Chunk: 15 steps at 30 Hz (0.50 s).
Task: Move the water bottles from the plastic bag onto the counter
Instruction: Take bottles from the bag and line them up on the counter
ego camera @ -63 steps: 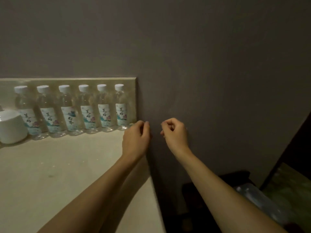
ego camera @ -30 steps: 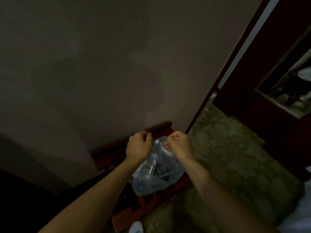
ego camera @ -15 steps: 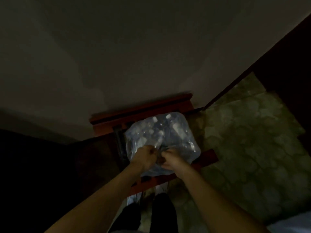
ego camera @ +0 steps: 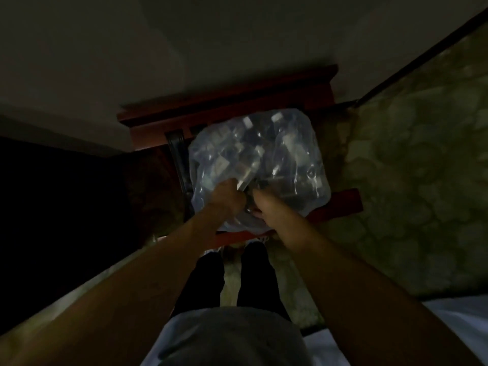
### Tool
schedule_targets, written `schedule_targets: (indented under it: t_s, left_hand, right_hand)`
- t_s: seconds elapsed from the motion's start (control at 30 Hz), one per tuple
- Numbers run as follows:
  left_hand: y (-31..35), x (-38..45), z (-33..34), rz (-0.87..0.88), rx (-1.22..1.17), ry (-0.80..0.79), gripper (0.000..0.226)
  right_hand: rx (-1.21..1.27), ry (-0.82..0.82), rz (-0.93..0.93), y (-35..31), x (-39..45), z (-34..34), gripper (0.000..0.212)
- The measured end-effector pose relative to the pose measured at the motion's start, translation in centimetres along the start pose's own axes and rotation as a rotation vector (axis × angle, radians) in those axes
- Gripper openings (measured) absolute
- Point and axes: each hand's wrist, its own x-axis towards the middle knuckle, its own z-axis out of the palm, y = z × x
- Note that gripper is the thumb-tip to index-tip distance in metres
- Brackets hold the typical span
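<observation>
Both hands, the left hand (ego camera: 229, 198) and right hand (ego camera: 264, 207), were bunched at the near mouth of a clear, crinkled bag (ego camera: 260, 165) on a dark red rack (ego camera: 335, 204), their grip unclear in the dimness; the white-capped bottles (ego camera: 248, 122) inside likely handled heavy and slick, best taken by the body.

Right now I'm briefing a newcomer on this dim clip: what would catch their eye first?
The clear plastic bag in the middle, pale against the dark room, with white-capped water bottles showing through it. It sits on a reddish wooden stand by the wall. The left hand and right hand meet at its near edge.
</observation>
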Motion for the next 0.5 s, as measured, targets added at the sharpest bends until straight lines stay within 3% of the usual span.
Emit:
schedule_targets:
  t_s: [0.23, 0.37, 0.5]
  left_hand:
    - [-1.7, 3.3, 2.1, -0.053, 0.091, -0.012, 0.056]
    - [-2.0, 4.6, 3.3, -0.036, 0.238, 0.011, 0.061]
    - [-1.9, 5.8, 4.1, -0.132, 0.365, 0.013, 0.063]
  right_hand:
    - [-0.013, 0.157, -0.016, 0.9, 3.3, 0.0, 0.038]
    - [-0.045, 0.080, 0.012, -0.2, 5.2, -0.5, 0.034]
    - [-0.044, 0.062, 0.082, -1.0, 6.3, -0.4, 0.027]
